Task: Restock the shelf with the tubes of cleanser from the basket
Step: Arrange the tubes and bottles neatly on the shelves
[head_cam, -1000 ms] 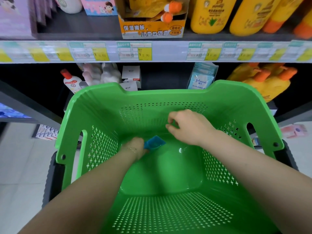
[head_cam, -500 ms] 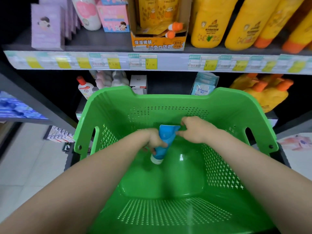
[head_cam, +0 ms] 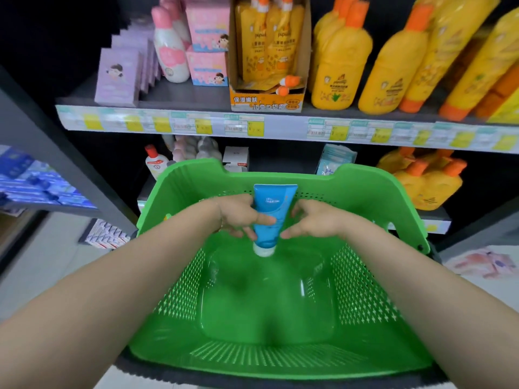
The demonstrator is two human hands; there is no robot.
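At the centre of the frame the blue tube (head_cam: 271,217) hangs cap down over the green basket (head_cam: 196,178), clear of its floor. The left hand (head_cam: 238,217) grasps its body, fingers curled across the front; the right hand (head_cam: 314,223) pinches its right edge. This looks like the lift-out step. Next, 1 hand should carry the tube up to a free gap on the shelf (head_cam: 174,96) in the upper frame.

At twelve o'clock a cardboard display box (head_cam: 266,101) holds orange pouches (head_cam: 269,37); tall yellow bottles (head_cam: 337,68) stand toward two o'clock, pink boxes (head_cam: 207,67) and lilac boxes (head_cam: 118,78) toward eleven. A strip of price labels (head_cam: 252,127) runs beneath them. Blue packs (head_cam: 33,182) lie at nine o'clock.
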